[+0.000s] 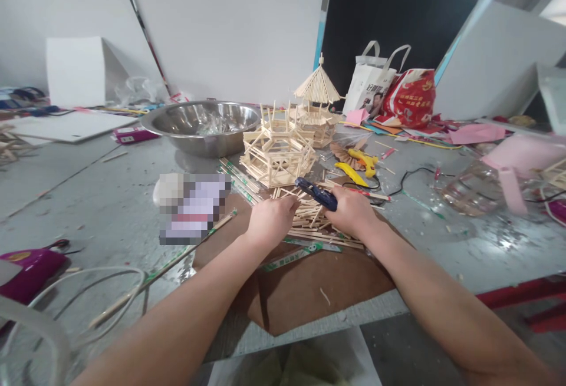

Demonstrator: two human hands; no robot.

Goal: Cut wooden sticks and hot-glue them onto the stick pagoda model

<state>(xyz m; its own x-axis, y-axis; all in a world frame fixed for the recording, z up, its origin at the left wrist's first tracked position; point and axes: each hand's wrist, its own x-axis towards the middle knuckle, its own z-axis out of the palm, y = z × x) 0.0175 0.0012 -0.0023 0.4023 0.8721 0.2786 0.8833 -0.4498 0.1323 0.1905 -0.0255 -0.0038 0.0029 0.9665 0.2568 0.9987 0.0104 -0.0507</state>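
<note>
My left hand (274,219) is closed in a pinch above a pile of thin wooden sticks (316,216), and one small stick seems to poke out at its fingertips. In my right hand (351,212) is a dark blue hand tool (317,194), pointing up and left; its exact kind is unclear. The tool's tip is close to the left fingers. Just behind the hands stands an open-framed stick model (280,153) with several sides. Farther back rises a stick pavilion (319,88) with a pointed roof. Under the pile lies a brown sheet (327,294).
A steel basin (203,141) holds clear plastic. Yellow-handled tools (363,165) and a black cord lie right of the models. A clear jug (475,188) with a pink lid is farther right. Purple device (30,274) and white cable (132,271) occupy the left; bags (411,97) stand behind.
</note>
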